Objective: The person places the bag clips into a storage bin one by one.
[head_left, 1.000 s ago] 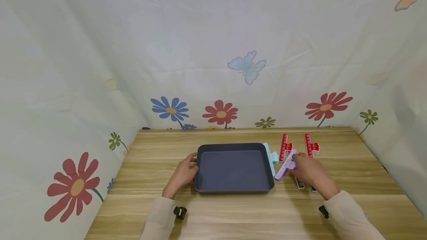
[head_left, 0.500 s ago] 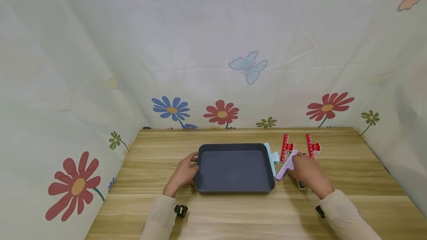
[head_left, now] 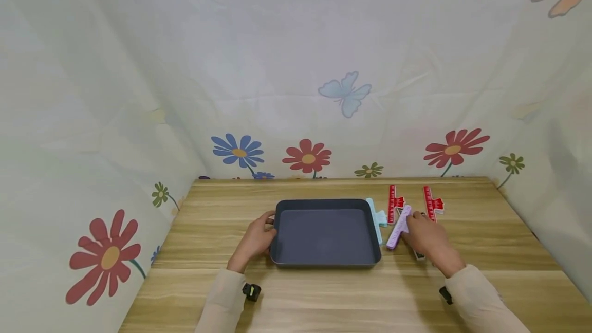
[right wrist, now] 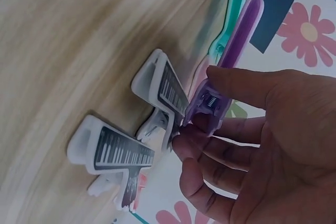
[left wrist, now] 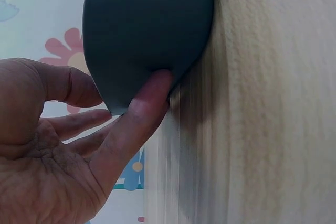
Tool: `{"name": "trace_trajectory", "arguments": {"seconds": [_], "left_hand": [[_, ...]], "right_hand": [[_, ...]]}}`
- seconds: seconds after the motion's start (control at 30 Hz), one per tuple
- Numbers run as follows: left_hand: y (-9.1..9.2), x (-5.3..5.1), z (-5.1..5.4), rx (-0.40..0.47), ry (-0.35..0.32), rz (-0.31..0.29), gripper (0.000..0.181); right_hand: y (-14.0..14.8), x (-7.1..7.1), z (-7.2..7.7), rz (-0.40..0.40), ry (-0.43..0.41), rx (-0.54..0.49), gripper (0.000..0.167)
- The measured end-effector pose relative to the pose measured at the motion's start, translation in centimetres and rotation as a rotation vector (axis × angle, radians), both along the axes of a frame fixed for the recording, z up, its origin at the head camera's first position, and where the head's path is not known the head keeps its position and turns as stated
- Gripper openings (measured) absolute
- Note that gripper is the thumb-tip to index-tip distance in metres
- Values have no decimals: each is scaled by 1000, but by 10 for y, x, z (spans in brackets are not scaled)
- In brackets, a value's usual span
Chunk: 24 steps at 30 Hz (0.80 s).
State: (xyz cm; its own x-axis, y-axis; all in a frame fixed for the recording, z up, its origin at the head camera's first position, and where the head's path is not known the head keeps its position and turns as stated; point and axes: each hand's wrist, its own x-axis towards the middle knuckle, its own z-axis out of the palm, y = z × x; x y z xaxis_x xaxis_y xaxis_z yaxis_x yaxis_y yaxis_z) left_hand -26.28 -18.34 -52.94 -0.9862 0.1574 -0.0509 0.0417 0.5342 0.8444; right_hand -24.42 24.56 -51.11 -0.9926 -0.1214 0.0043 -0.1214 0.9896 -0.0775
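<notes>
A dark rectangular baking pan (head_left: 326, 235) lies on the table. My left hand (head_left: 254, 239) holds its left end; the left wrist view has the thumb (left wrist: 149, 98) pressed on the outer wall and the fingers at the rim. Right of the pan, my right hand (head_left: 427, 235) pinches a purple ruler-edged clip (right wrist: 241, 35) by its handle part, thumb on one side, fingers on the other. Close to this clip lie a light teal clip (head_left: 375, 220) along the pan's right side and a red clip (head_left: 392, 204). Two black clips (right wrist: 169, 90) stand near the fingers, mostly hidden in the head view.
A second red clip (head_left: 430, 203) lies farther right, beyond the right hand. The wooden table (head_left: 222, 199) ends at a flowered cloth backdrop (head_left: 259, 91) behind, with cloth at both sides. A black wrist camera (head_left: 252, 292) sits at the left sleeve.
The purple clip has turned slightly more upright and shifted a little right in my right hand. The nearer red clip has slid slightly left. My left hand and the pan stay put.
</notes>
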Motion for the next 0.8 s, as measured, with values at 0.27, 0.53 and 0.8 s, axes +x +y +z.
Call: {"name": "trace_trajectory", "arguments": {"seconds": [0.27,0.53,0.8], "left_hand": [[0,-1,0,-8,-5,13,56],[-1,-4,-2,-18,-17,28,55],[0,-4,-2,-25,-14,33,55]], "right_hand": [[3,7,8,41,18,-14,42],[2,9,18,79,91,-4,43],[0,9,28,102,134,-21,48]]}}
